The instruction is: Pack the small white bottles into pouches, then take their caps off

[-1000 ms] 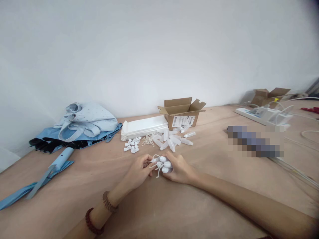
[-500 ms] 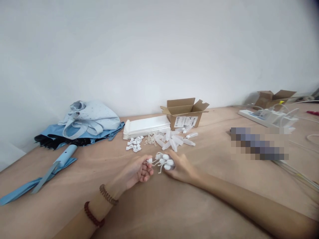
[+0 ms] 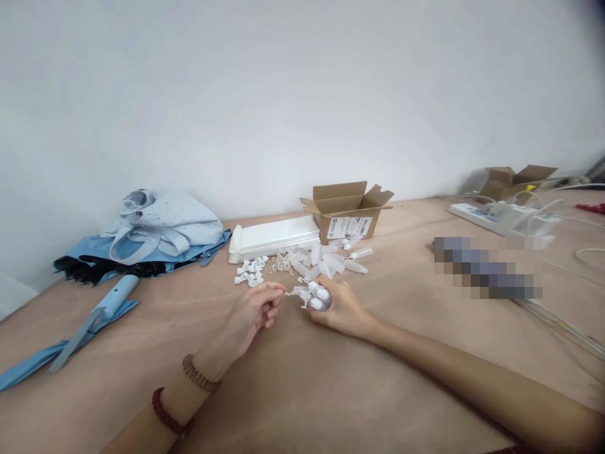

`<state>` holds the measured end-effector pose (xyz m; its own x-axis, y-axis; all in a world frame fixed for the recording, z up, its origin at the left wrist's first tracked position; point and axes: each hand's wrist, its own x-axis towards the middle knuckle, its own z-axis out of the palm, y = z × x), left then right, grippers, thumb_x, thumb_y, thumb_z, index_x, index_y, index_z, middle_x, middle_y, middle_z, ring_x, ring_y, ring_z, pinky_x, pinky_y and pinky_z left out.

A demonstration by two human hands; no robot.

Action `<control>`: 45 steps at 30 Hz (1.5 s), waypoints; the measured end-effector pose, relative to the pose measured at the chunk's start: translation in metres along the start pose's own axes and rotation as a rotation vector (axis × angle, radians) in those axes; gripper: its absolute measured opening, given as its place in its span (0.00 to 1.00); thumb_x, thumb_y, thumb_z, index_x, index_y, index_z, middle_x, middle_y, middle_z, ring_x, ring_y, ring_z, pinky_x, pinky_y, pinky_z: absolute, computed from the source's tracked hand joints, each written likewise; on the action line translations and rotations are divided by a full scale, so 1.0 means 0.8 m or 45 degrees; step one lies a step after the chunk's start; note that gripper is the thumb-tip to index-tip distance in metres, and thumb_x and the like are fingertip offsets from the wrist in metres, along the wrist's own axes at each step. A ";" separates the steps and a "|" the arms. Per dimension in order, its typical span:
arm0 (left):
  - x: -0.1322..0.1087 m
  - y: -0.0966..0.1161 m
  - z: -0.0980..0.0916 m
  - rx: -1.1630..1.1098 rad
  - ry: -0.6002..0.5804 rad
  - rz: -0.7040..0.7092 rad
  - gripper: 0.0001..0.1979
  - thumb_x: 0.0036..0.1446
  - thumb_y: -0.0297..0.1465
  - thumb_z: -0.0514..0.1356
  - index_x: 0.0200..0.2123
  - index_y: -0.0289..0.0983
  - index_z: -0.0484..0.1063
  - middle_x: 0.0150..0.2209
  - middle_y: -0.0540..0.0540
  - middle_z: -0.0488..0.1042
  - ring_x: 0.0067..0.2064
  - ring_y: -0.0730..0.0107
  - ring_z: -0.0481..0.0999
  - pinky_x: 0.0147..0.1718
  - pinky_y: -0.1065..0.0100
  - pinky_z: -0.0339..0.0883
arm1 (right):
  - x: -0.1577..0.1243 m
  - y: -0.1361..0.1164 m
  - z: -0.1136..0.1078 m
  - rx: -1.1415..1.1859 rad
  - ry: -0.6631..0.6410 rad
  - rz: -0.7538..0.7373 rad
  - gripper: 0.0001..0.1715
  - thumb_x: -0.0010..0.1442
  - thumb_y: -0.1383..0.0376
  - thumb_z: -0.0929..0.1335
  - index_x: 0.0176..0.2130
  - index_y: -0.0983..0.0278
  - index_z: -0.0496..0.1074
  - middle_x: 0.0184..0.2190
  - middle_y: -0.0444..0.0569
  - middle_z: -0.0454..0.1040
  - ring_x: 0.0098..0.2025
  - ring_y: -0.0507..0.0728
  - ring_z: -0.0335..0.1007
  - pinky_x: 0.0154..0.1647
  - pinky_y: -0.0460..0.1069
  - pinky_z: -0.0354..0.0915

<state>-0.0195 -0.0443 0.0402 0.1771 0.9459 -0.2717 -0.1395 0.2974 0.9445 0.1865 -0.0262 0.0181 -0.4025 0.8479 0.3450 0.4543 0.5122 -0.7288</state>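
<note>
My left hand (image 3: 250, 312) is empty, fingers loosely curled, index tip just beside the bunch of white tethered caps (image 3: 314, 296). My right hand (image 3: 340, 309) grips that bunch just above the plywood table (image 3: 302, 378), near the translucent plastic bottles (image 3: 326, 265), small white caps (image 3: 250, 271) and a cardboard box (image 3: 347, 217).

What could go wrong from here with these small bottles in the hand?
The right hand holds several small white plastic bottles in one bunch, so one could perhaps slip out. Their thin plastic straps stick out and might tangle. The loose pile of bottles lies close by, so a dropped bottle could mix with it or knock it.
</note>
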 end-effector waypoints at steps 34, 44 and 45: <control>-0.009 -0.020 0.014 1.420 0.078 0.901 0.11 0.62 0.34 0.51 0.44 0.38 0.68 0.27 0.51 0.73 0.25 0.71 0.69 0.25 0.70 0.57 | 0.006 0.012 0.004 -0.088 -0.080 -0.087 0.11 0.44 0.69 0.69 0.32 0.63 0.65 0.23 0.39 0.69 0.25 0.50 0.63 0.25 0.43 0.54; -0.008 -0.022 0.015 1.443 0.036 0.887 0.11 0.61 0.33 0.52 0.45 0.39 0.69 0.34 0.47 0.75 0.30 0.69 0.70 0.30 0.69 0.61 | 0.009 0.014 -0.004 -0.056 -0.105 -0.117 0.11 0.45 0.70 0.68 0.32 0.62 0.65 0.24 0.39 0.69 0.27 0.50 0.64 0.26 0.43 0.55; -0.008 -0.023 0.016 1.435 0.020 0.886 0.12 0.61 0.33 0.52 0.46 0.39 0.69 0.36 0.47 0.75 0.31 0.68 0.71 0.31 0.68 0.62 | 0.008 0.014 -0.003 -0.059 -0.105 -0.119 0.11 0.45 0.70 0.68 0.32 0.62 0.65 0.24 0.39 0.69 0.27 0.50 0.64 0.26 0.43 0.55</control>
<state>-0.0060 -0.0577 0.0270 0.3865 0.8598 0.3339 0.6855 -0.5099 0.5196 0.1910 -0.0146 0.0137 -0.5081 0.7830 0.3589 0.4472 0.5959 -0.6670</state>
